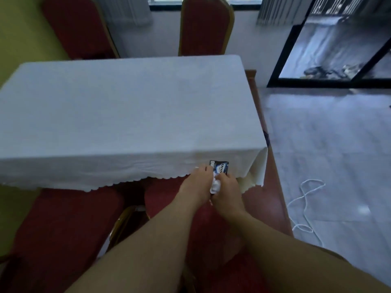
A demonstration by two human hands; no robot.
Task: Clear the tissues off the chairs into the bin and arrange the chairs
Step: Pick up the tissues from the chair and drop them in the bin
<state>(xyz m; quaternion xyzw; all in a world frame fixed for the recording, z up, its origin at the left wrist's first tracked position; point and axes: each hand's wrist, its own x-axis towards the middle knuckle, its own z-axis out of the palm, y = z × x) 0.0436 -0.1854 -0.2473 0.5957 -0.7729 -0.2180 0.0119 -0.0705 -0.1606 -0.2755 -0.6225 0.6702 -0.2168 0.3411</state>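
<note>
Both hands meet low over the seat of a red chair (169,195) pushed under the near right side of the table. My left hand (197,185) and my right hand (227,194) press together around a crumpled white tissue (215,187). A dark blue and white tissue packet (220,167) sticks up just beyond the fingers, against the hanging tablecloth; I cannot tell which hand holds it. A second red chair (63,229) stands to the left, its seat bare where visible. No bin is in view.
A table under a white cloth (127,115) fills the middle. Two red chairs (206,28) (78,28) stand at its far side by the window wall. A white cord (304,199) lies on the grey floor at right, near a glass door (338,49).
</note>
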